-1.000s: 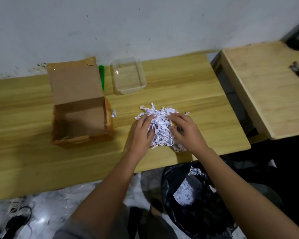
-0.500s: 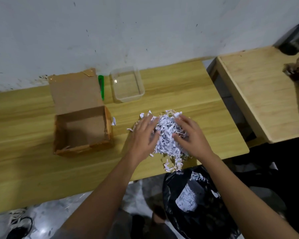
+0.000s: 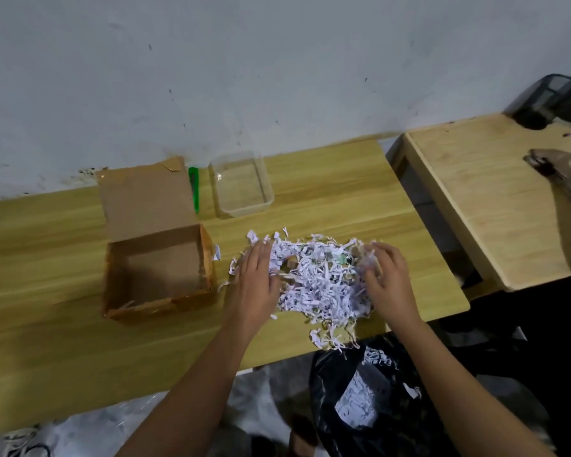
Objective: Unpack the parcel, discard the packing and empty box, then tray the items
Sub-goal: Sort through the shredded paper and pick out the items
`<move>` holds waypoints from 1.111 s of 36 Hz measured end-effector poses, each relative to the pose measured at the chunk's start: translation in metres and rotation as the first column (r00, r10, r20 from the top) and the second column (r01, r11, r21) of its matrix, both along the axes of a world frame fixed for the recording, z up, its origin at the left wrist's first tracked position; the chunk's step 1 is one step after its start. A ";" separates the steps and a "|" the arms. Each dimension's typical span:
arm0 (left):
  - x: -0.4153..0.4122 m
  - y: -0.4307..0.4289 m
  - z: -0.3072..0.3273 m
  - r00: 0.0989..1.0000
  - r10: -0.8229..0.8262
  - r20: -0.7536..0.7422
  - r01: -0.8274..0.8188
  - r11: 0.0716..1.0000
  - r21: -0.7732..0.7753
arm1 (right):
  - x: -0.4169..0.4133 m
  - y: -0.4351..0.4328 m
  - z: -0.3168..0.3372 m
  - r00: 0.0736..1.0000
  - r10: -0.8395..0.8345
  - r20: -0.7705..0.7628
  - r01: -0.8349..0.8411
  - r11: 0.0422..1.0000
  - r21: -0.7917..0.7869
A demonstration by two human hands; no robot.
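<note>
A loose heap of white shredded paper [image 3: 320,285] lies on the wooden table [image 3: 47,324] near its front right edge, some strips hanging over the edge. My left hand [image 3: 254,285] rests flat on the heap's left side, fingers apart. On the right side my right hand [image 3: 388,278] has its fingers curled into the shreds. Small items show partly inside the heap. The open cardboard box [image 3: 159,268] stands empty to the left, lid flap folded back. A clear plastic tray [image 3: 241,183] sits empty by the wall.
A black bin bag [image 3: 376,407] with shredded paper in it stands open on the floor below the table edge. A green pen-like object [image 3: 194,186] lies between box lid and tray. A second wooden table [image 3: 495,199] stands at right with dark objects on it.
The paper heap was bunched tightly between both hands; now my hands have moved apart and the heap is spread wider, with strips spilling over the table's front edge.
</note>
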State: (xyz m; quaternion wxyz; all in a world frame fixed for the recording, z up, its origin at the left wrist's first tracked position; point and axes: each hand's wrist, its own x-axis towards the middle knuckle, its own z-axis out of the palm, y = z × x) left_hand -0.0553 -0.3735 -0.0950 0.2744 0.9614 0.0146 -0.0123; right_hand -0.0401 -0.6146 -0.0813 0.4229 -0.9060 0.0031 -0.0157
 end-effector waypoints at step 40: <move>0.015 0.011 -0.018 0.936 -0.283 -0.209 0.324 0.925 0.200 | -0.010 0.009 -0.012 0.996 0.084 0.043 -0.074 0.980 -0.187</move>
